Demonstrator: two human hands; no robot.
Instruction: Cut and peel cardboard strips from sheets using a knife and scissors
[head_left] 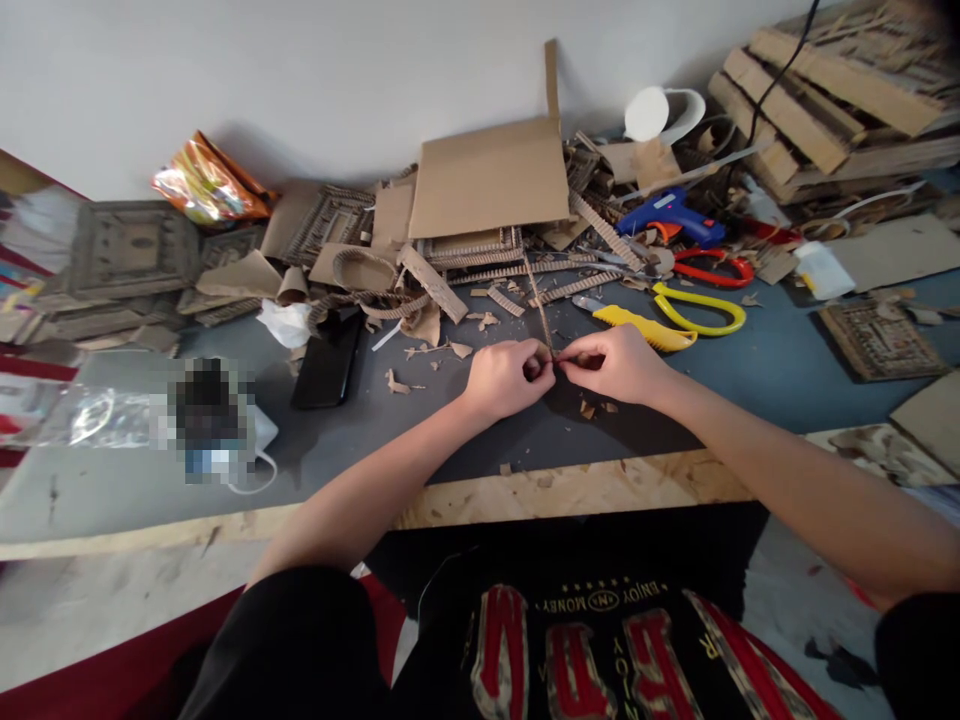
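Observation:
Both my hands meet over the grey tabletop, close to its front edge. A thin strip of corrugated cardboard (pixel 541 305) runs away from my fingertips toward a cardboard piece with ridged edging (pixel 480 247). My left hand (pixel 508 378) pinches the strip's near end between thumb and fingers. From the other side, my right hand (pixel 619 368) pinches at the same end, its fingertips almost touching the left ones. A yellow utility knife (pixel 645 328) lies just beyond my right hand. Small cardboard scraps (pixel 589 410) are scattered below the fingers.
Yellow-handled scissors (pixel 701 312), red-handled pliers or scissors (pixel 716 268) and a blue glue gun (pixel 671 215) lie at the back right. A white bottle (pixel 823 270) is further right. Left stands a black phone (pixel 328 360). Cardboard pieces are heaped along the wall.

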